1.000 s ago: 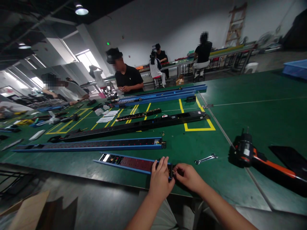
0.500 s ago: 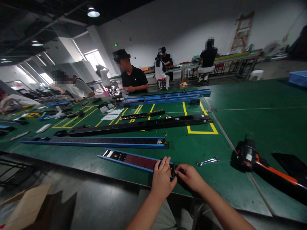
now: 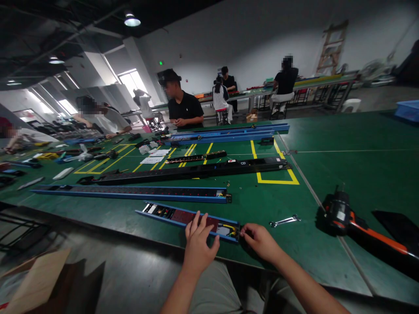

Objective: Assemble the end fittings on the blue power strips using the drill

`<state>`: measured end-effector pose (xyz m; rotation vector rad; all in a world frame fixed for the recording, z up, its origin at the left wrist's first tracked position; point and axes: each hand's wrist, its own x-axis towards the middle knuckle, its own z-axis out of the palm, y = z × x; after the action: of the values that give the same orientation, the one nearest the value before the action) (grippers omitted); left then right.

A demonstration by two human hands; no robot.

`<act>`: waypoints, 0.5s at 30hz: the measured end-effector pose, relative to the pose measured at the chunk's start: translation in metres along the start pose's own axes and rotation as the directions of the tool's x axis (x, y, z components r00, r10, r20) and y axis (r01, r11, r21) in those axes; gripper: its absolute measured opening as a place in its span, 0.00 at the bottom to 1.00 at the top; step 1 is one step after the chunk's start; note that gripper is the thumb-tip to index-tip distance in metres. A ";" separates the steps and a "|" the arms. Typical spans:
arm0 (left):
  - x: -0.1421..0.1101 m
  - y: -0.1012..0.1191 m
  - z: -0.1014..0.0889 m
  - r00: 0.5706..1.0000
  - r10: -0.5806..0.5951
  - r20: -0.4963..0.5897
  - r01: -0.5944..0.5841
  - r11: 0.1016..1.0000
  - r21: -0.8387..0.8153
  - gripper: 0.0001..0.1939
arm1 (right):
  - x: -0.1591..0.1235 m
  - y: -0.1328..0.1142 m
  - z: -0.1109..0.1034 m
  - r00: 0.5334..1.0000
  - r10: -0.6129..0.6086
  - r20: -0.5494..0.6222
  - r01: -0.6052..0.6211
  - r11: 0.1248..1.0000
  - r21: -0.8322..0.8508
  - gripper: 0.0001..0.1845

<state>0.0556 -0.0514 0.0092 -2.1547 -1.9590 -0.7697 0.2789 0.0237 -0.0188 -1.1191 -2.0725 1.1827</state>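
Observation:
A short blue metal housing (image 3: 180, 216) with a dark red panel and electrical parts inside lies near the table's front edge. Yellow-green wires (image 3: 233, 228) show at its right end. My left hand (image 3: 199, 244) rests over the red panel, fingers spread and gripping nothing. At the right end of the housing, my right hand (image 3: 258, 240) is closed with thumb and fingertips pinched together. Whatever those fingertips hold, if anything, is too small to make out. A double-ended wrench (image 3: 284, 221) lies on the table to the right of that hand.
A black-and-orange power tool (image 3: 340, 213) lies at the right. Behind the housing are a long blue rail (image 3: 131, 192), a long black rail (image 3: 196, 170) and more blue rails (image 3: 229, 133). A person in black (image 3: 185, 107) is across the green table (image 3: 347, 170).
My left hand has slid left along the housing, uncovering the wires at its right end. My right hand stays pinched at that end. The view has shifted slightly.

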 end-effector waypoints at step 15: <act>0.016 0.003 0.000 0.999 -0.001 0.049 0.004 0.999 -0.054 0.09 | -0.001 0.003 0.000 0.999 -0.036 0.000 0.036 0.999 -0.013 0.09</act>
<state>0.0585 -0.0375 0.0175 -2.2226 -1.9872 -0.7874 0.2802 0.0240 -0.0215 -1.0829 -2.0939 1.1538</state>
